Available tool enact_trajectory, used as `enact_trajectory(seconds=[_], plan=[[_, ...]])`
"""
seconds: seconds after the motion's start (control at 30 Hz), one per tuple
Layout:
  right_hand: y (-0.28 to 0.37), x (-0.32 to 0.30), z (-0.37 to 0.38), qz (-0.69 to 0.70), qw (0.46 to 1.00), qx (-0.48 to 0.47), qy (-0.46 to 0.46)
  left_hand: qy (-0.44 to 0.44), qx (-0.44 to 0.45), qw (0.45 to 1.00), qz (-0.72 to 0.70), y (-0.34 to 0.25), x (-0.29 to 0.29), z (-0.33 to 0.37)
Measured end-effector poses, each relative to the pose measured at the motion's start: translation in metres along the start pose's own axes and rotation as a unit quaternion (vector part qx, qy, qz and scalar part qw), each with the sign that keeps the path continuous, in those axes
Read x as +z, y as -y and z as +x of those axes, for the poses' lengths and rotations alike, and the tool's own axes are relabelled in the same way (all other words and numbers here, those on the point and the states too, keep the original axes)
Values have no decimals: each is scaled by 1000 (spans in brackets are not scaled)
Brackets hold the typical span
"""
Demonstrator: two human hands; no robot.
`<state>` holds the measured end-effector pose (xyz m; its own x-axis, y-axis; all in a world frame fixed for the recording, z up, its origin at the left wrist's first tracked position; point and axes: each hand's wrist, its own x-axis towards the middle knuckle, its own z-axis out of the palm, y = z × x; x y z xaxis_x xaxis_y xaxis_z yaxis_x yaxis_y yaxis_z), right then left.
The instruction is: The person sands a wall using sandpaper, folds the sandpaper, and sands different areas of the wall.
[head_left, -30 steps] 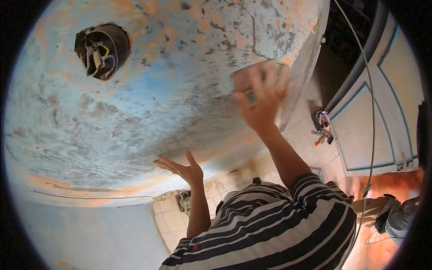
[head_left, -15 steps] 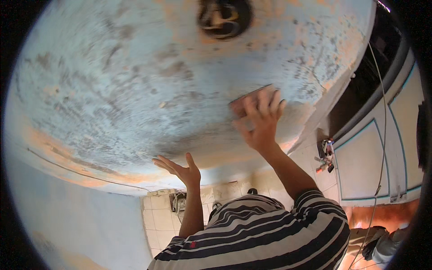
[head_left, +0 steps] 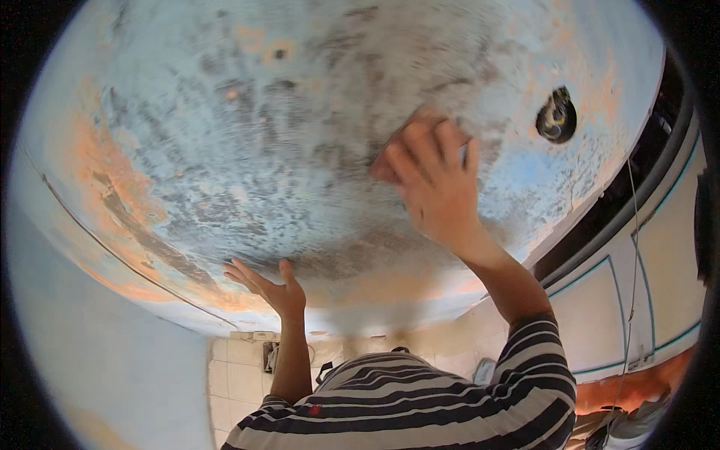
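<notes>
In front of me rises a wall (head_left: 300, 112) with worn light-blue paint, orange patches and dark grey scuffs. My right hand (head_left: 441, 187) is closed on a reddish-brown piece of sandpaper (head_left: 385, 166), pressed flat against the wall at its middle; hand and sheet are a little blurred. Much of the sandpaper is hidden under my fingers. Lower and to the left, my left hand (head_left: 276, 291) has its fingers spread and holds nothing. Its fingertips are at the wall; whether they touch it I cannot tell.
A round hole with wires (head_left: 556, 116) opens in the wall at the right. A thin cable (head_left: 112, 251) runs along the lower left. White panels with blue trim (head_left: 589, 315) stand at the right, behind a hanging cord (head_left: 631, 292). Pale floor tiles (head_left: 236, 375) show below.
My right hand has moved up the wall with the sandpaper. The view has shifted, so the wired hole now appears farther right and lower. My left hand stays spread near the wall.
</notes>
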<state>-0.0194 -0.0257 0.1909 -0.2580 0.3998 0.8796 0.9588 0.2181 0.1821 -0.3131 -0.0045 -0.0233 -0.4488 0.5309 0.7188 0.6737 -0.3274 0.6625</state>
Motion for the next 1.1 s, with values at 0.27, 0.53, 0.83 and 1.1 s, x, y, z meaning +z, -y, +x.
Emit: enact_trajectory(seconds=[0.27, 0.53, 0.83, 1.1], plan=[[10, -16, 91, 0, 988, -85, -128, 15, 58, 998, 11, 55, -22, 35], [26, -44, 178, -86, 967, -143, -193, 48, 67, 997, 9, 79, -40, 41], [36, -72, 196, -140, 968, -110, -177, 79, 72, 994, 22, 79, -50, 41], [71, -63, 214, -193, 950, -231, -88, 55, 75, 996, -2, 88, -41, 38]])
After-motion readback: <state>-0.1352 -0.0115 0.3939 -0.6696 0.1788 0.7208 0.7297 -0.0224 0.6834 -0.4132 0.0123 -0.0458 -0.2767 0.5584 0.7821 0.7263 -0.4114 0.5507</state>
